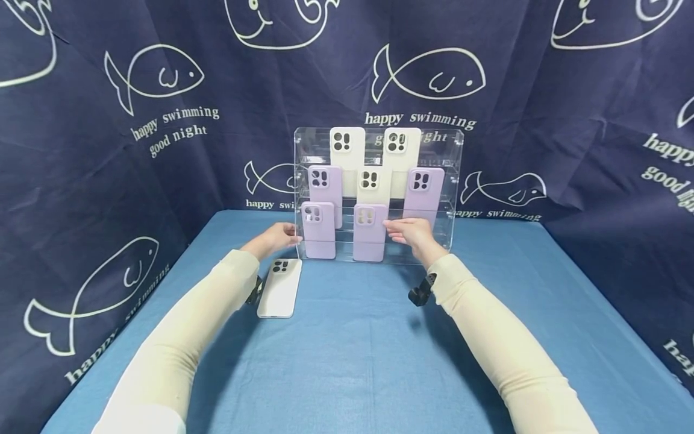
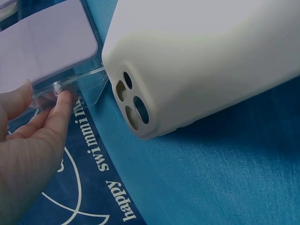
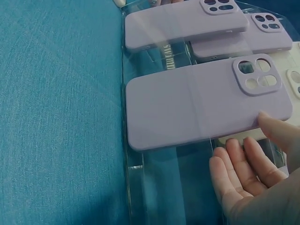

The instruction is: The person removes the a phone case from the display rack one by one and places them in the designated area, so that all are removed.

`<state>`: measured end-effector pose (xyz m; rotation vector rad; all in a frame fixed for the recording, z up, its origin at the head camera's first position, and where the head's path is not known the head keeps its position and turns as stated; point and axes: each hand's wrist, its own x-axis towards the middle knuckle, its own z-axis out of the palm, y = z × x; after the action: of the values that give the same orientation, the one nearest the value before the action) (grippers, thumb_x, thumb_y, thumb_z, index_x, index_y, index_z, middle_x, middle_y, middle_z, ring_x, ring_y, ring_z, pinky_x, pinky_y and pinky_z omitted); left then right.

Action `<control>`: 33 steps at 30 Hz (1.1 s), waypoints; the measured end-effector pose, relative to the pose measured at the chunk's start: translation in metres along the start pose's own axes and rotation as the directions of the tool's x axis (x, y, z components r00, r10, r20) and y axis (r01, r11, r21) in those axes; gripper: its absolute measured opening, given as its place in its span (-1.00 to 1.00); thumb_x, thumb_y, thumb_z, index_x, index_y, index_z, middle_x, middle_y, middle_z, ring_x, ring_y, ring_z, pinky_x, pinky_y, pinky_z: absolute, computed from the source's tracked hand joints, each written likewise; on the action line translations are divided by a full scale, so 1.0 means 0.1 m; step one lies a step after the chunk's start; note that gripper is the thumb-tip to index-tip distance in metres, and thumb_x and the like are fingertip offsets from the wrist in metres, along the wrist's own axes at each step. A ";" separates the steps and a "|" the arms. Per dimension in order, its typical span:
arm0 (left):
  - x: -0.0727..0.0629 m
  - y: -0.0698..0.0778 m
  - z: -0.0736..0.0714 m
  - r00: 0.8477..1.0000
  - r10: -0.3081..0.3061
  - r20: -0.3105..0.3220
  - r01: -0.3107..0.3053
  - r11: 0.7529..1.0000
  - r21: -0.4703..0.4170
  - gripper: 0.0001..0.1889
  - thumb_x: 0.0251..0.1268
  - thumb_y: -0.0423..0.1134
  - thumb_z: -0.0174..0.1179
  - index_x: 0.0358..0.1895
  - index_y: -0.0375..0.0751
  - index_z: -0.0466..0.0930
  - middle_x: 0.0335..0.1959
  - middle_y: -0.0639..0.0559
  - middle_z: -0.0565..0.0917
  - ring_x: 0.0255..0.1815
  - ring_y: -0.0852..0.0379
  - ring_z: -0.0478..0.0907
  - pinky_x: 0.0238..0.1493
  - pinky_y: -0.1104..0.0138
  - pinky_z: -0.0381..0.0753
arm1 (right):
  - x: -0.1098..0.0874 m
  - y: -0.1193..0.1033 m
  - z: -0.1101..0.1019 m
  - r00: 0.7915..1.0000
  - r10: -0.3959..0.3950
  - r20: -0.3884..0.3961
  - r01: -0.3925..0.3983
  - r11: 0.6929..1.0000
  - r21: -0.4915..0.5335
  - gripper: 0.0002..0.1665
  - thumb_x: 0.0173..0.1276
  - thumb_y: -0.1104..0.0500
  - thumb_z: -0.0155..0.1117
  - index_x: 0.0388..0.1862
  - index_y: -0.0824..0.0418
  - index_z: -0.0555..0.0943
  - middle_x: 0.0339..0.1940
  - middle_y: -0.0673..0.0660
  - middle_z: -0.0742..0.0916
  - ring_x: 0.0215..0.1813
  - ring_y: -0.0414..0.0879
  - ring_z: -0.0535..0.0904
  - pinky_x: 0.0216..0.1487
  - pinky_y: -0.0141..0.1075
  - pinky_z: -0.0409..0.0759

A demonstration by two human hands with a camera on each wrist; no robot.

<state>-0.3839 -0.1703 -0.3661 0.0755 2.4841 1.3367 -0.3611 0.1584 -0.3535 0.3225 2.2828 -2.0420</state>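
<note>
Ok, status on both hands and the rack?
Left hand open, fingers touching the clear rack. Right hand open, touching front middle purple case. White case lies loose on table.

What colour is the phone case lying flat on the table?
The case is white, or cream; the head view shows it best.

- Your right hand (image 3: pixel 255 180) lies low at the right, fingers (image 3: pixel 224 180) straight and close together, thumb touching the edge of the nearest lilac phone case (image 3: pixel 206 101).
- That case stands in the clear acrylic rack (image 3: pixel 154 187), its camera cut-outs toward the right.
- Two more lilac cases (image 3: pixel 183 23) sit behind it; a white case (image 3: pixel 295 77) shows at the right edge.
- Blue cloth (image 3: pixel 56 117) fills the left.
</note>
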 end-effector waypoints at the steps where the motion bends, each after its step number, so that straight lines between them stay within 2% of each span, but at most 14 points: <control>1: 0.00 0.00 0.00 1.000 0.000 0.001 0.000 1.000 -0.004 -0.37 0.48 -0.37 0.00 0.48 -0.50 -0.03 0.43 -0.41 0.22 0.44 -0.22 0.27 0.48 0.14 0.34 | 0.01 0.00 0.00 1.000 -0.001 0.005 0.001 1.000 -0.006 -0.42 0.25 0.13 0.42 0.16 0.43 0.55 0.15 0.36 0.65 0.17 0.12 0.63 0.09 -0.31 0.70; 6: 0.00 0.01 0.00 1.000 -0.005 0.008 0.006 0.999 -0.032 -0.37 0.47 -0.38 0.00 0.48 -0.49 -0.03 0.44 -0.41 0.21 0.44 -0.21 0.26 0.48 0.16 0.34 | 0.02 0.02 0.02 0.999 -0.008 0.031 0.010 0.998 -0.056 -0.45 0.26 0.16 0.40 0.14 0.45 0.56 0.16 0.37 0.64 0.17 0.13 0.62 0.21 -0.22 0.65; 16: 0.00 -0.01 0.00 1.000 -0.016 -0.003 0.016 1.000 -0.001 -0.37 0.49 -0.33 0.01 0.48 -0.47 -0.02 0.45 -0.39 0.20 0.45 -0.20 0.25 0.50 0.13 0.31 | -0.01 0.03 0.02 0.997 -0.025 0.076 0.036 0.987 -0.157 -0.47 0.29 0.16 0.38 0.17 0.40 0.56 0.17 0.34 0.64 0.20 0.16 0.59 0.38 -0.09 0.49; 23: -0.01 -0.01 0.00 1.000 -0.014 -0.010 0.014 1.000 -0.014 -0.38 0.49 -0.33 0.01 0.48 -0.46 0.00 0.45 -0.38 0.20 0.46 -0.20 0.24 0.49 0.13 0.32 | -0.02 0.02 0.00 0.997 -0.019 0.077 0.032 0.984 -0.176 -0.46 0.30 0.11 0.37 0.20 0.33 0.56 0.18 0.30 0.64 0.19 0.11 0.61 0.57 0.01 0.17; 28: 0.00 0.00 0.01 1.000 -0.013 -0.003 0.013 1.000 -0.008 -0.38 0.49 -0.32 0.02 0.49 -0.44 0.01 0.45 -0.37 0.20 0.46 -0.20 0.23 0.50 0.12 0.31 | -0.01 0.03 0.00 0.998 -0.006 0.068 0.017 0.986 -0.165 -0.45 0.32 0.08 0.35 0.23 0.30 0.54 0.20 0.30 0.62 0.20 0.11 0.60 0.60 0.05 0.07; 31: 0.01 -0.01 0.01 1.000 -0.018 -0.006 0.018 1.000 -0.004 -0.38 0.48 -0.32 0.03 0.48 -0.43 0.03 0.44 -0.36 0.22 0.45 -0.20 0.25 0.50 0.11 0.30 | -0.01 0.03 0.00 0.998 -0.002 0.066 0.011 0.990 -0.138 -0.43 0.33 0.09 0.34 0.26 0.30 0.52 0.21 0.30 0.61 0.21 0.12 0.59 0.58 0.00 0.15; 33: 0.01 -0.03 0.01 1.000 -0.024 -0.004 0.024 1.000 0.001 -0.38 0.48 -0.31 0.04 0.48 -0.42 0.03 0.44 -0.35 0.23 0.45 -0.19 0.26 0.51 0.10 0.29 | 0.00 0.03 0.00 0.998 0.001 0.068 0.006 0.995 -0.100 -0.43 0.34 0.11 0.33 0.28 0.31 0.50 0.21 0.32 0.61 0.22 0.13 0.59 0.52 -0.07 0.30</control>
<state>-0.3846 -0.1710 -0.3692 0.0428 2.4806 1.3270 -0.3604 0.1587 -0.3563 0.2400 2.3355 -1.9000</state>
